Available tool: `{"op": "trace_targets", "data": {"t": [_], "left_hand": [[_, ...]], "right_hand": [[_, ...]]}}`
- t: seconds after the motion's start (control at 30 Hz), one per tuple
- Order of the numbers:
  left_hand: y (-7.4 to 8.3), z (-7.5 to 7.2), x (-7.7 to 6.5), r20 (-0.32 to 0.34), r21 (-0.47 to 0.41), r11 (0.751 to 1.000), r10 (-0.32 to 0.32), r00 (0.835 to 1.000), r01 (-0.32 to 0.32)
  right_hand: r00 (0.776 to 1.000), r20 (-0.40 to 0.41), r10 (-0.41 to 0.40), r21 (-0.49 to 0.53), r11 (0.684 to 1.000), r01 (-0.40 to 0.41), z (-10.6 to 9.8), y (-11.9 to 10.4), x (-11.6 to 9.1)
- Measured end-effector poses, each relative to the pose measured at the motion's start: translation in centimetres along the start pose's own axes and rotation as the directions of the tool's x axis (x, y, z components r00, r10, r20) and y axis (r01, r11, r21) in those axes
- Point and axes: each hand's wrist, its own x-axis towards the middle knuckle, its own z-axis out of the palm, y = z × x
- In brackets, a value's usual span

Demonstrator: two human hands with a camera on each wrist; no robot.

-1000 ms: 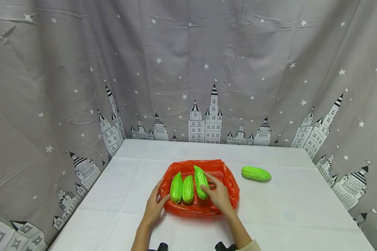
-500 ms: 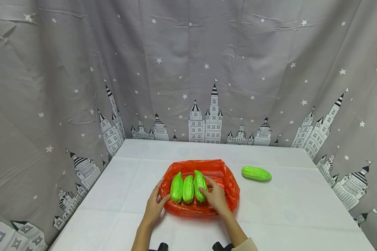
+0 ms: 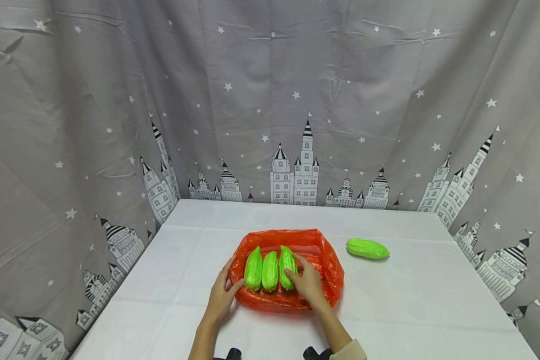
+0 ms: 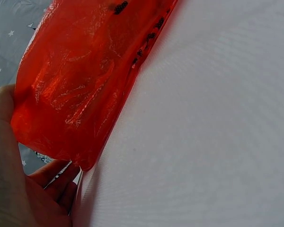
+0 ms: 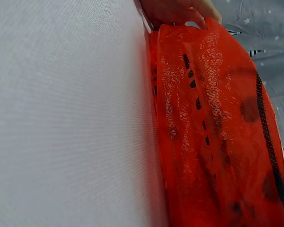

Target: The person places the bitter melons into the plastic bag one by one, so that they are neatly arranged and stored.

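Two dark objects point(image 3: 234, 354) cropped by the lower edge; beside the right one, a beige sleeve point(image 3: 350, 351) on the right forearm point(image 3: 336, 325). Farther in, at the end of a steeply slanting left forearm point(image 3: 204, 332), left hand point(image 3: 219, 296), thumb and fingers parted around the left corner of a red plastic bag point(image 3: 274, 303), grasping its rim. Opposite, right hand point(image 3: 310, 283) over the bag's near right side, back of the hand uppermost, angled inward, thumb and forefinger pinching the rightmost green vegetable point(image 3: 286, 262); remaining fingers largely hidden. With it inside the bag, side by side, the middle green vegetable point(image 3: 269, 272) and the left green vegetable point(image 3: 253, 270), the latter just beside the left thumb. Beyond, to the right, well apart from both hands, a fourth green vegetable point(image 3: 367, 249) lying crosswise on a white tabletop point(image 3: 409, 295). Farthest, a grey curtain point(image 3: 252, 60) printed with white stars and castles.
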Motion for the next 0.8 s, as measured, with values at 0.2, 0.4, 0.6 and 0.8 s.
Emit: {"op": "trace_targets", "data": {"t": [0.2,0.4,0.6,0.8], "left_hand": [[-0.7,0.1,0.2,-0.006,0.007,1.000,0.010,1.000,-0.010],[-3.8,0.6,0.8,-0.007,0.011,1.000,0.016,1.000,-0.015],[-4.7,0.7,0.9,-0.006,0.018,1.000,0.011,1.000,-0.010],[-4.7,0.8,0.8,-0.014,0.019,1.000,0.019,1.000,-0.019]], "right_hand": [[1.000,0.000,-0.004,-0.022,1.000,0.004,0.2,-0.1,-0.1],[1.000,0.019,0.009,-0.026,1.000,-0.008,0.2,-0.2,0.0],[0.998,0.051,0.021,-0.016,1.000,-0.020,0.4,-0.1,-0.1],[0.996,0.083,0.025,-0.017,1.000,-0.024,0.3,0.0,0.0]]}}
